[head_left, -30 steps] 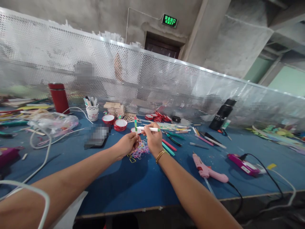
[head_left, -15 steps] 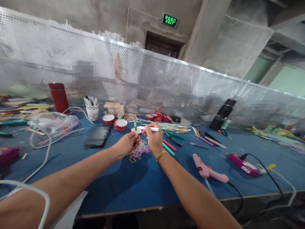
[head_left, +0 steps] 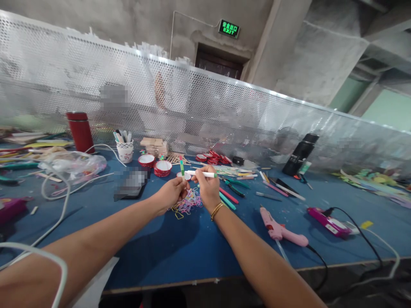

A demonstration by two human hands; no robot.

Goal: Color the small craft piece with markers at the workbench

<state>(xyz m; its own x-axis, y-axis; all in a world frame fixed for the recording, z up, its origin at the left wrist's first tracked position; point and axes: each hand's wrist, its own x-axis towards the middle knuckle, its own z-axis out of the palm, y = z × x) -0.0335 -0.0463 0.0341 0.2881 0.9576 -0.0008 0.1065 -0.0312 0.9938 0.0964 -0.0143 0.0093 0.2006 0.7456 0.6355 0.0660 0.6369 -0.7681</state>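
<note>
Between its thumb and fingers, my left hand point(head_left: 177, 190) pinches the lower end of a thin upright stick point(head_left: 182, 166) with green and red bands. My right hand point(head_left: 208, 184) grips a white marker point(head_left: 203, 173) with a green end, held level, its tip at the stick or just beside it. Below the hands lies a pile of pastel-coloured small loops point(head_left: 189, 202) on the blue table point(head_left: 180, 256). A round white-and-red piece sits behind the stick, partly hidden.
Behind are red-rimmed round tins point(head_left: 162, 167), a cup of pens point(head_left: 124, 150) and a phone point(head_left: 132, 183). Markers and pliers point(head_left: 234, 187) lie right of the hands, then a pink glue gun point(head_left: 282, 231). A red flask point(head_left: 80, 131) and cables point(head_left: 66, 201) are left.
</note>
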